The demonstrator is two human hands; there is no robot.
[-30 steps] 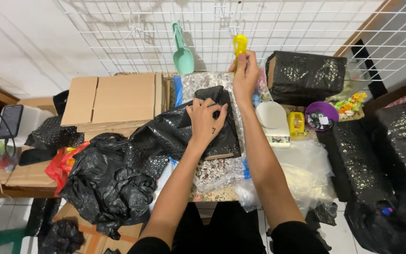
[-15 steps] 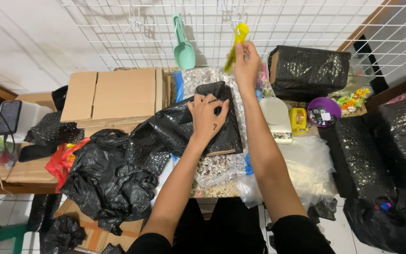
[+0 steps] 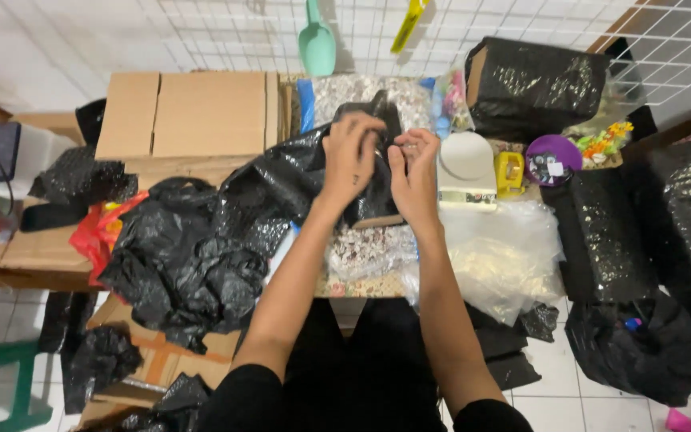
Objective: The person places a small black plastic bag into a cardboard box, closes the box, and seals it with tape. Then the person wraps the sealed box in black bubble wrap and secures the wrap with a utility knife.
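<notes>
A parcel wrapped in black plastic (image 3: 373,200) lies on the small table in front of me. My left hand (image 3: 352,156) grips the black wrap at the parcel's top left. My right hand (image 3: 414,172) pinches the wrap at its top right, close beside the left hand. Loose black plastic (image 3: 273,188) trails off the parcel to the left. A yellow tool (image 3: 409,22) hangs on the wire grid (image 3: 217,32) above, free of my hands.
A green scoop (image 3: 317,44) hangs on the grid. Cardboard boxes (image 3: 189,112) sit at the left, crumpled black bags (image 3: 189,260) below them. A white scale (image 3: 465,164), yellow tape dispenser (image 3: 509,172), purple lid (image 3: 549,160), clear plastic bags (image 3: 501,256) and black wrapped parcels (image 3: 533,76) lie at the right.
My right hand let go of the yellow tool on the grid and came down to the parcel. Both hands now hold the black wrap together.
</notes>
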